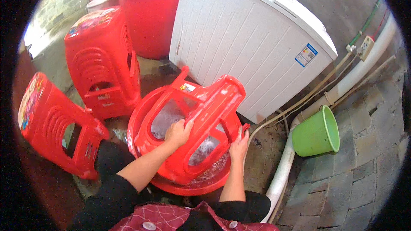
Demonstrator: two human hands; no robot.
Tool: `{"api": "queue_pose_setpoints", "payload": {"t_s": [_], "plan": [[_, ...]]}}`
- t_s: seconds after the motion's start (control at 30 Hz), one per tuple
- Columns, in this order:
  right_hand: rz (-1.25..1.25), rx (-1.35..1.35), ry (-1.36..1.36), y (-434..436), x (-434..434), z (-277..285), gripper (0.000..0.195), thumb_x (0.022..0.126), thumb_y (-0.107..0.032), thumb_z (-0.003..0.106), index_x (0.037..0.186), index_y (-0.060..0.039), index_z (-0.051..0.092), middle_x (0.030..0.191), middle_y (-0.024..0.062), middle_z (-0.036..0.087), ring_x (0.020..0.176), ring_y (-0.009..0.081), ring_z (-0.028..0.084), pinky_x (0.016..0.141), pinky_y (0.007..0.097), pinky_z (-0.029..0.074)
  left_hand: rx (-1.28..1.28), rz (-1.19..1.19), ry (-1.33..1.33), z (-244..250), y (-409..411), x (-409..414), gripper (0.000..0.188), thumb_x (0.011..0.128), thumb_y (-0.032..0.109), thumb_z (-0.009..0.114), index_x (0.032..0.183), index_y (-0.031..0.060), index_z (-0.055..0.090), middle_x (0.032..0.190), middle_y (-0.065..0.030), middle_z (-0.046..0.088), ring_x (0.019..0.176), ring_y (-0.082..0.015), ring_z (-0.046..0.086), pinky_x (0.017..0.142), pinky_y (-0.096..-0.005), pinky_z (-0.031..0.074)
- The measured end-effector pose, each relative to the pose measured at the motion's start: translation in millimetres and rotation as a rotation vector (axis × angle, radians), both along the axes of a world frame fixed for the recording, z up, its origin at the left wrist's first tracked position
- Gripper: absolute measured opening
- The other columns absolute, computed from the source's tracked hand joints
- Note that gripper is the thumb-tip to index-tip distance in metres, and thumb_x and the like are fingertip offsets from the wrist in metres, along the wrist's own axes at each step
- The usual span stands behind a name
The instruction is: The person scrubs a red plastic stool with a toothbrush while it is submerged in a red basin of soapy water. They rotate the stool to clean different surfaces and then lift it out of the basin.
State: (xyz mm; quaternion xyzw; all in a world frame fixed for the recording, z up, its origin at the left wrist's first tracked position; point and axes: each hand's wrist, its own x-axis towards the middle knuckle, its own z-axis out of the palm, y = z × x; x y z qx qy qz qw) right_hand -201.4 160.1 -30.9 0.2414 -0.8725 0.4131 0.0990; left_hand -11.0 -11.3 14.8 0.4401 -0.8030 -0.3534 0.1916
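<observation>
A red plastic stool [205, 109] lies tilted in a round red basin [192, 191] of sudsy water [208, 146]. My left hand [179, 132] grips the stool near its middle, on the edge of a leg panel. At the stool's right side, my right hand [239, 142] holds a leg edge, its fingers partly hidden. Wet streaks shine on the stool's upper surface. Two more red plastic stools, one farther back [96, 54] and one nearer [57, 128], stand to the left of the basin, both with coloured pictures on their seats.
A white chest freezer [244, 38] stands behind the basin, beside a large red tub [149, 22]. To the right, a green plastic bucket [313, 134] rests against a white pipe [281, 179] along the block wall [346, 173]. A pale hose [273, 120] runs close to the basin.
</observation>
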Motion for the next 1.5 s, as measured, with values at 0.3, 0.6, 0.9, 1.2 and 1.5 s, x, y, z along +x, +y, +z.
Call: {"api": "queue_pose_setpoints", "payload": {"t_s": [0.3, 0.6, 0.9, 1.2, 1.5], "plan": [[0.449, 0.420, 0.490, -103, -27, 166, 0.037, 0.094, -0.018, 0.049, 0.131, -0.0244, 0.051, 0.091, 0.0185, 0.068, 0.082, 0.0374, 0.066, 0.069, 0.0498, 0.051, -0.007, 0.007, -0.016, 14, 1, 9, 0.055, 0.093, 0.050, 0.045, 0.092, -0.0020, 0.063, 0.090, -0.0298, 0.065, 0.087, -0.0446, 0.064, 0.078, -0.0551, 0.049], [0.329, 1.137, 0.660, -179, -25, 165, 0.020, 0.088, -0.018, 0.056, 0.102, -0.0111, 0.068, 0.088, 0.0127, 0.071, 0.084, 0.0293, 0.070, 0.068, 0.0424, 0.057, 0.055, -0.002, 0.087, 13, -1, 16, 0.052, 0.093, 0.046, 0.046, 0.086, -0.0027, 0.062, 0.083, -0.0291, 0.065, 0.080, -0.0445, 0.065, 0.073, -0.0550, 0.050], [0.507, 1.329, 0.686, -156, 71, 162, 0.019, 0.089, -0.019, 0.053, 0.095, -0.0132, 0.070, 0.085, 0.0106, 0.071, 0.081, 0.0277, 0.071, 0.065, 0.0430, 0.057, 0.084, 0.005, 0.081, 9, -7, 20, 0.048, 0.092, 0.044, 0.049, 0.090, -0.0019, 0.063, 0.082, -0.0276, 0.066, 0.080, -0.0433, 0.066, 0.072, -0.0545, 0.051], [0.270, 1.144, 0.849, -159, -18, 173, 0.033, 0.095, -0.019, 0.044, 0.126, -0.0188, 0.052, 0.091, 0.0128, 0.070, 0.085, 0.0308, 0.070, 0.068, 0.0431, 0.056, -0.008, 0.016, 0.144, 3, -3, 21, 0.048, 0.092, 0.044, 0.049, 0.083, -0.0019, 0.062, 0.075, -0.0269, 0.065, 0.073, -0.0440, 0.066, 0.067, -0.0548, 0.051], [0.709, 1.143, 0.612, -116, 85, 136, 0.040, 0.090, -0.021, 0.049, 0.128, -0.0316, 0.055, 0.076, 0.0134, 0.067, 0.069, 0.0304, 0.069, 0.056, 0.0451, 0.055, 0.036, 0.000, 0.103, 7, -6, 22, 0.051, 0.092, 0.045, 0.047, 0.087, -0.0024, 0.064, 0.082, -0.0276, 0.066, 0.080, -0.0426, 0.066, 0.071, -0.0529, 0.052]]}}
